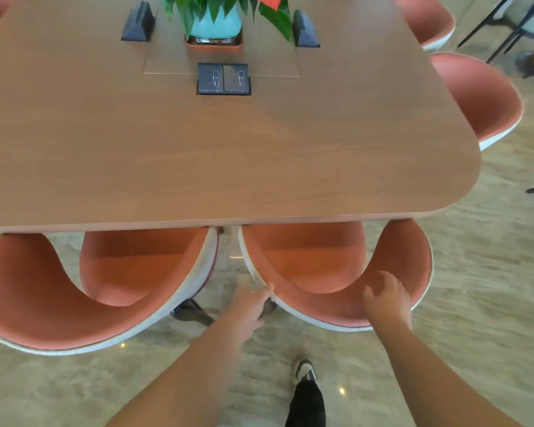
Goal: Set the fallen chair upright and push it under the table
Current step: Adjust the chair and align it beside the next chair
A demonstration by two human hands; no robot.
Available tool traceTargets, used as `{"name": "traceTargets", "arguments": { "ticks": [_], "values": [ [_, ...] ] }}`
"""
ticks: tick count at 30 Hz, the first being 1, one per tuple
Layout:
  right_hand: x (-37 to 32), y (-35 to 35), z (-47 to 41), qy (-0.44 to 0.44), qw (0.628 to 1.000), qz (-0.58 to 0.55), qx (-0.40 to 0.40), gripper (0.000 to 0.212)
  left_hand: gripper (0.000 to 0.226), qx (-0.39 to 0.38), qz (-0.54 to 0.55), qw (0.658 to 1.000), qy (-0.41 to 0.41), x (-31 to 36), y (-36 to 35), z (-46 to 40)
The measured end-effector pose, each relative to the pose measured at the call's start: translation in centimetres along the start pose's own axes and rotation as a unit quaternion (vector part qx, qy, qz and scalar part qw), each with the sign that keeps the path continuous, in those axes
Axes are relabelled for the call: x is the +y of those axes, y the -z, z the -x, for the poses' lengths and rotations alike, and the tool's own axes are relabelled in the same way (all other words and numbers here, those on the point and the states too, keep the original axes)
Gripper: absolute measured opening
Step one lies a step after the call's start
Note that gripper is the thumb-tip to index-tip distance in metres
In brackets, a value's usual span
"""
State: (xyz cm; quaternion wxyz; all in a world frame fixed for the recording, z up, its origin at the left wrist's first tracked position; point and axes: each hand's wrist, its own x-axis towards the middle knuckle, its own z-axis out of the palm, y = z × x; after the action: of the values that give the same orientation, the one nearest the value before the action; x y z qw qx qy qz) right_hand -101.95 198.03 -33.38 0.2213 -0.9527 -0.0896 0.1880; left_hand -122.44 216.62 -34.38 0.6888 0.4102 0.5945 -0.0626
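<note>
An orange shell chair with a white outer rim stands upright at the near edge of the brown wooden table, its seat partly under the tabletop. My left hand rests against the left end of the chair's curved back, fingers blurred. My right hand lies over the top of the backrest on the right side, fingers curled loosely on the rim. Whether either hand grips the rim firmly is unclear.
A second orange chair stands close on the left, almost touching the first. More orange chairs line the table's right side. A potted plant and a socket box sit mid-table. My foot is on the marble floor.
</note>
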Motion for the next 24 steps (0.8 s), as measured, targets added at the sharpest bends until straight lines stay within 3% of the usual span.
{"name": "traceTargets", "arguments": {
  "ticks": [4, 6, 7, 10, 15, 24],
  "values": [
    [4.7, 2.7, -7.2, -0.193, 0.976, -0.081, 0.063, 0.084, 0.079, 0.012, 0.183, 0.98, 0.074, 1.4, -4.4, -2.9],
    [6.3, 3.2, -9.7, -0.275, 0.941, -0.195, 0.021, 0.091, 0.084, 0.047, 0.197, 0.975, 0.09, 1.9, -5.6, -4.2],
    [6.9, 3.3, -10.6, -0.296, 0.92, -0.258, -0.014, 0.084, 0.085, 0.07, 0.198, 0.973, 0.099, 1.8, -6.0, -4.6],
    [7.6, 3.0, -12.3, -0.311, 0.874, -0.36, -0.101, 0.06, 0.088, 0.114, 0.202, 0.967, 0.108, 1.3, -6.6, -5.7],
    [8.3, 2.3, -13.4, -0.317, 0.851, -0.409, -0.086, 0.069, 0.08, 0.172, 0.172, 0.965, 0.094, 0.8, -7.1, -7.0],
    [8.6, 2.1, -13.5, -0.319, 0.859, -0.392, -0.088, 0.062, 0.063, 0.192, 0.121, 0.973, 0.051, 0.3, -7.0, -7.5]
  ]
}}
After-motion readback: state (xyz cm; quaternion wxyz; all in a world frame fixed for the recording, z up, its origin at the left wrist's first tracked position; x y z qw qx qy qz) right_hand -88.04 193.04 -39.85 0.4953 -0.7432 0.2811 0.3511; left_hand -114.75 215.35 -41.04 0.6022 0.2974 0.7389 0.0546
